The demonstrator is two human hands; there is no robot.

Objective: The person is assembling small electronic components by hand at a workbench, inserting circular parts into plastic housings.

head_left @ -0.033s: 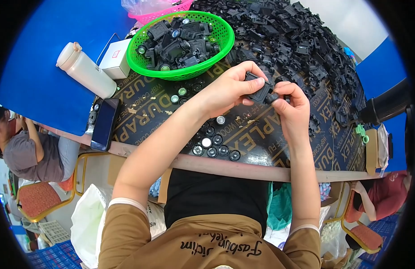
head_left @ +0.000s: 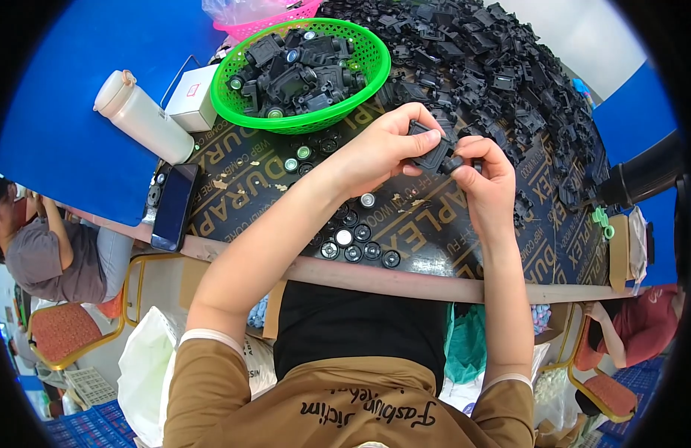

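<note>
My left hand (head_left: 383, 148) is closed on a black rectangular plastic housing (head_left: 431, 154), its thumb lying over the top face. At the housing's right corner, my right hand (head_left: 489, 170) pinches a small round black piece (head_left: 453, 163) against it. My fingers hide part of that piece, so I cannot tell whether it is seated. Below both hands, several round black lens-like parts (head_left: 352, 252) lie near the table edge, one with a bright silver face (head_left: 343, 237). More such parts, some with a green sheen (head_left: 304, 153), sit beyond my left forearm.
A green basket (head_left: 224, 93) of similar housings stands at the far left, before a pink basket (head_left: 245, 31). A large heap of black parts (head_left: 502, 82) fills the far right. Left are a white bottle (head_left: 147, 119), white box (head_left: 192, 101) and phone (head_left: 176, 207). A black tube (head_left: 640, 170) juts in from the right.
</note>
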